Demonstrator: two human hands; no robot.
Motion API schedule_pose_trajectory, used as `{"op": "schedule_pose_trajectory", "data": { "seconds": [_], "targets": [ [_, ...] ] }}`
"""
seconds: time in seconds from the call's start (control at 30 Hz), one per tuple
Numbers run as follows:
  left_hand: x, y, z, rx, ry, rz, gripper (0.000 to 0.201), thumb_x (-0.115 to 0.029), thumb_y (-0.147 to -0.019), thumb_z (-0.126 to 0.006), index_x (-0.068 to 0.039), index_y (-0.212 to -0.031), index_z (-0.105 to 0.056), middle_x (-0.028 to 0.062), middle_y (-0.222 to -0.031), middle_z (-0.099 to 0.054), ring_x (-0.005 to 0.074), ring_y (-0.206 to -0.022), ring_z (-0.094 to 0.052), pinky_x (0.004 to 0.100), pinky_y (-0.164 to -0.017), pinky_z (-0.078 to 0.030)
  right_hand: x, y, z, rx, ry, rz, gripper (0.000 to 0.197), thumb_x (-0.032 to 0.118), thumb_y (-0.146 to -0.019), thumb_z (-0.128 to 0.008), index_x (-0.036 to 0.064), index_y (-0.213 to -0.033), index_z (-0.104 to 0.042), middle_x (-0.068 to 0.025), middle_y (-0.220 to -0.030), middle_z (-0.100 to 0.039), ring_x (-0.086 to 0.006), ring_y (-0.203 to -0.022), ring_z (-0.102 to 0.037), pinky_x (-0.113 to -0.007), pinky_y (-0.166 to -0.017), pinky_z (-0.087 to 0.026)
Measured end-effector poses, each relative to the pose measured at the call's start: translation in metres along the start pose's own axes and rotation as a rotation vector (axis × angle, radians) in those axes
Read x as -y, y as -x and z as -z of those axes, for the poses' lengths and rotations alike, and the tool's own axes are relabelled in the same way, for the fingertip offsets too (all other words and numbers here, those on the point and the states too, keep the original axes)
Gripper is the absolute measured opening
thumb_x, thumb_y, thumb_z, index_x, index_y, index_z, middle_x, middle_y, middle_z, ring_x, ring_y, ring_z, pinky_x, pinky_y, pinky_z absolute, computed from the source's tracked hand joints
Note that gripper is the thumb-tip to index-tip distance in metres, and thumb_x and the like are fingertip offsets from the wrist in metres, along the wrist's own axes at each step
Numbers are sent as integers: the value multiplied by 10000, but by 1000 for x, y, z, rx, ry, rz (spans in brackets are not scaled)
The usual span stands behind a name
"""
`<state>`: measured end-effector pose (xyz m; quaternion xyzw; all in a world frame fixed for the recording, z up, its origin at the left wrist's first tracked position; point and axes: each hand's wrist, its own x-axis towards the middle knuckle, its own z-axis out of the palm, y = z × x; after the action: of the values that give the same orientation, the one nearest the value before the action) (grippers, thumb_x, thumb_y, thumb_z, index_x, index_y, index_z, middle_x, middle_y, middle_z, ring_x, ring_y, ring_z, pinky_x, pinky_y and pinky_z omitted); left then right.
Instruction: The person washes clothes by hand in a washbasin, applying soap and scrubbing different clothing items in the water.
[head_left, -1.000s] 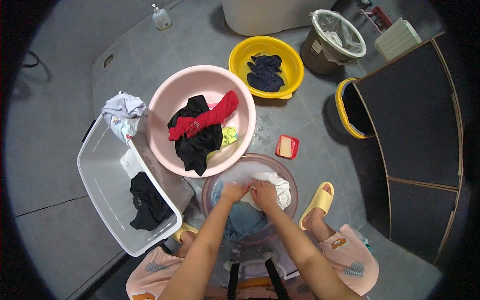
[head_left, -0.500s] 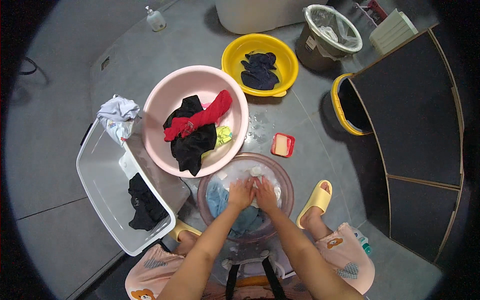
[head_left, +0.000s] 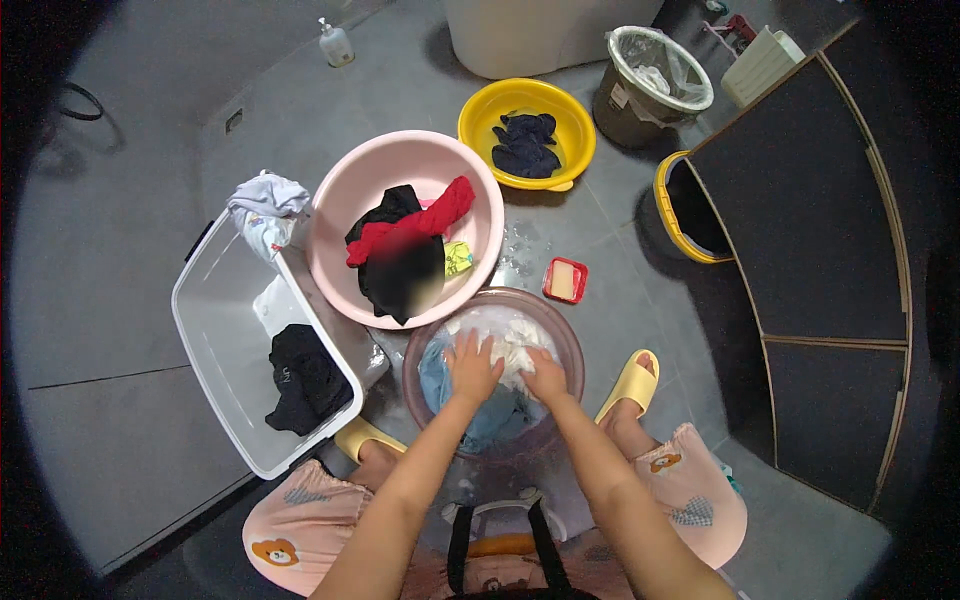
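Observation:
A translucent brownish basin [head_left: 412, 385] of sudsy water sits between my feet. In it lie a white wet cloth [head_left: 515, 350] on the far side and a blue garment [head_left: 487, 425] on the near and left side. Over the left of the suds is my left hand [head_left: 473, 368], palm down, fingers spread and gripping nothing. At the white cloth's right edge my right hand [head_left: 543, 375] rests, its fingers stretched out against the fabric. A red soap dish [head_left: 584, 284] with a pale bar of soap [head_left: 563, 280] stands just beyond the basin's far right.
A pink basin [head_left: 330, 205] holds red, black and yellow-green clothes, partly blurred. Behind it is a yellow basin [head_left: 480, 105] with dark cloth in water. At left stands a white hamper [head_left: 205, 375] with black clothing inside and pale clothes over its rim. Bins and a dark cabinet [head_left: 810, 210] line the right.
My hands were close together on the white cloth; now they are apart, the left with fingers spread, the right shifted to the cloth's right edge. More of the white cloth shows between them.

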<state>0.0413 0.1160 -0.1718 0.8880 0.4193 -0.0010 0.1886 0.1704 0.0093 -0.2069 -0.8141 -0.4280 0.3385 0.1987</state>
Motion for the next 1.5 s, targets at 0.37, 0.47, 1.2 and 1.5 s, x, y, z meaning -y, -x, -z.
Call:
{"op": "schedule_pose_trajectory", "data": {
  "seconds": [0.37,0.47,1.2,1.5],
  "targets": [
    [29,77,-24,156,238,286,666,-328,-693,-605,-151,-1271,-326,198,-1365,-121,439,-1201,-191,574,-929,-193,37,23,2,-395,-173,-329,525,388,-796,-475,-17,-1128,-442,-234,-1164,-414,-354,-1080,-413,-416,-891,-329],
    [3,72,-5,171,35,223,649,-389,-714,-570,-176,-1278,-330,184,-1366,-142,439,-1221,-148,584,-936,-166,64,26,15,-362,292,-20,589,393,-778,-498,93,-1261,-343,-174,-1320,-263,-340,-1199,-272,-492,-937,-254],
    [53,11,-32,58,160,-21,432,-314,-625,-672,-55,-940,-531,153,-875,-546,347,-834,-518,425,-702,-424,-37,-50,-28,-80,-908,-311,269,184,-785,-504,14,-983,-569,-178,-844,-598,-280,-784,-575,-322,-708,-424],
    [11,93,9,-53,953,399,270,-50,-529,-590,-50,-564,-322,46,-541,-327,147,-510,-336,280,-474,-301,27,64,-43,-225,-591,-349,305,303,-812,-482,57,-975,-554,-76,-938,-567,-217,-844,-535,-314,-755,-409]
  ]
}}
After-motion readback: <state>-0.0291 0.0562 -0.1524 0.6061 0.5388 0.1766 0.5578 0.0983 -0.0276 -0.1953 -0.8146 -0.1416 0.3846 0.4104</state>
